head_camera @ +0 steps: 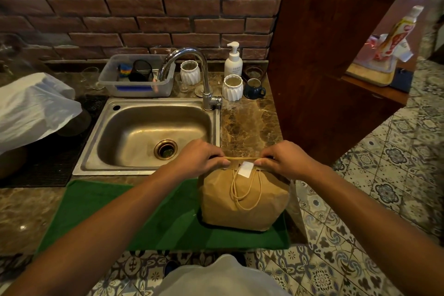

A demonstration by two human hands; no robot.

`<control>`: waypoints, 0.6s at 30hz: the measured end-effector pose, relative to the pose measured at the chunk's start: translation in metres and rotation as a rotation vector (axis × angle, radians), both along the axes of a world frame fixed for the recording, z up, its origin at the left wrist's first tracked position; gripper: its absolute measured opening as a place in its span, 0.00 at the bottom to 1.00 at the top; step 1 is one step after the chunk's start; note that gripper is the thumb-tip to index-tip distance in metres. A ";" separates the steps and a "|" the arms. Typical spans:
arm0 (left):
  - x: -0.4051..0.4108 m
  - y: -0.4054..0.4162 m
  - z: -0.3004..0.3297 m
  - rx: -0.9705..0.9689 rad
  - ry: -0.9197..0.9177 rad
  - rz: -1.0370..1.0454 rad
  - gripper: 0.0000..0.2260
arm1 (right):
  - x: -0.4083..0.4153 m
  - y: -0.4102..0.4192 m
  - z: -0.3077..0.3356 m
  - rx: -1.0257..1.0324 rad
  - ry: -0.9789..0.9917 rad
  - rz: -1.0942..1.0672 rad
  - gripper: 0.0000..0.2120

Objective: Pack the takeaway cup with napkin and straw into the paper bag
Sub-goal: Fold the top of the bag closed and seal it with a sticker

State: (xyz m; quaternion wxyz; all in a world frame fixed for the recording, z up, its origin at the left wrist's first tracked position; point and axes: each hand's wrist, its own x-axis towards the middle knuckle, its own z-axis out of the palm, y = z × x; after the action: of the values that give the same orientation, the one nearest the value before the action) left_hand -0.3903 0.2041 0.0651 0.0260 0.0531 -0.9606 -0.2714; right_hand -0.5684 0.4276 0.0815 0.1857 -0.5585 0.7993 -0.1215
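A: What are the hands doing?

B: The left hand [204, 157] and the right hand [284, 160] are both closed in a pinch on the folded top edge of the paper bag [243, 199], one at each end of the fold, thumbs toward the person.

A: So the bag is shut?

B: It looks so. A white sticker [245, 169] sits across the fold between the two hands, and the twine handles [243, 191] hang loose down the front face.

A: Where are the cup, napkin and straw?

B: None of them shows. I judge they are inside, since the bag bulges, but that can't be confirmed.

A: And the bag itself?

B: Upright on the green mat [144, 218] on the desk [249, 125], just beside the sink [149, 132] and close to the desk's right edge.

A: What could go wrong?

B: Pressing hard on the fold could squash the cup lid and spill the drink. If the sticker grips badly, the top may spring open. A sideways push could tip the bag off the near edge, and lifting by the fold instead of the handles might tear the paper.
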 end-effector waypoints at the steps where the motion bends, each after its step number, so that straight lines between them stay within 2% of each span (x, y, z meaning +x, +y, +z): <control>1: 0.000 -0.001 0.000 -0.004 -0.003 0.006 0.10 | -0.003 0.003 0.000 0.005 0.015 -0.013 0.11; 5: -0.001 -0.004 0.000 -0.063 -0.034 0.006 0.14 | -0.005 0.012 0.001 0.017 0.075 -0.056 0.12; 8: -0.001 -0.006 0.000 -0.103 -0.063 0.033 0.16 | -0.010 0.021 0.004 0.027 0.049 -0.109 0.15; 11: 0.006 -0.009 0.000 -0.113 -0.092 0.063 0.15 | -0.014 0.033 0.006 0.061 0.067 -0.132 0.16; 15: 0.008 -0.010 0.003 -0.059 -0.131 0.037 0.13 | -0.012 0.041 0.003 0.031 0.076 -0.137 0.15; 18: 0.009 -0.016 0.005 -0.094 -0.119 0.067 0.17 | -0.012 0.046 0.003 0.003 0.058 -0.156 0.14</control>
State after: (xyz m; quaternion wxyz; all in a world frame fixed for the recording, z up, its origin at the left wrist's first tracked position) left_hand -0.3811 0.1880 0.0701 -0.0197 0.0998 -0.9699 -0.2214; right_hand -0.5806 0.4733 0.0841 0.1532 -0.4974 0.8457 -0.1180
